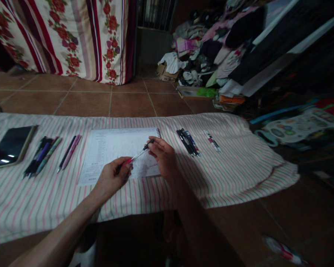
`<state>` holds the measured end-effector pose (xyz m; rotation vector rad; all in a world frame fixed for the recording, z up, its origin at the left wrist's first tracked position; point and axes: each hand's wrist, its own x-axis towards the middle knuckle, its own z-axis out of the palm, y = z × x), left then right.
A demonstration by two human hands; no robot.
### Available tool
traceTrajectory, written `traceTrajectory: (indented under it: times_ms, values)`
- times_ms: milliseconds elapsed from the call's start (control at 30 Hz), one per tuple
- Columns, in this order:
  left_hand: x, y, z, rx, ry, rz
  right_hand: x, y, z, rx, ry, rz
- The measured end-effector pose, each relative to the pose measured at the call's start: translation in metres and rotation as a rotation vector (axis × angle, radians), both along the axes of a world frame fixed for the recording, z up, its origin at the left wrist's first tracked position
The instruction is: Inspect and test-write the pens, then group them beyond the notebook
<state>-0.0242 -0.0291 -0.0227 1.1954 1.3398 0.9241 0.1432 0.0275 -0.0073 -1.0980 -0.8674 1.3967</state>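
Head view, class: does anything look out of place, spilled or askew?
Yes: beyond the striped cloth, clothes lie in a jumbled heap, with white fabric draped over a cardboard box; untidy against the neatly grouped pens.

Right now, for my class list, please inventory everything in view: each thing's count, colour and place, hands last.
Held pen: 1, pink, white and black, over the notebook
Spiral notebook: 1, white, middle of the cloth
Pen pair: 2, black and pink, left of the notebook
Left pen cluster: several, black, purple, green, farther left
Touchscreen device: 1, black screen, far left
Right pen cluster: several, mostly black, right of the notebook
Lone pen: 1, white and dark, farther right
Striped cloth: 1, whitish, pink and grey, under these
Floral curtain: 1, cream and red, back left
Clothes heap: uncountable, mixed, back right
Cardboard box: 1, brown, beside the heap
Plastic toy: 1, multicoloured, right
Floor tiles: many, brown, around
Left hand: 1, on the pen's pink end
Right hand: 1, on its black end
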Motion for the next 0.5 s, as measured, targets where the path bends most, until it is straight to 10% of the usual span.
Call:
traceTrajectory:
  times_ms: [500]
  values:
    - [-0.0027, 0.0008, -0.0055, -0.001, -0.004, -0.011, 0.0004, -0.0013, 0.0045, -0.025, -0.042, 0.011]
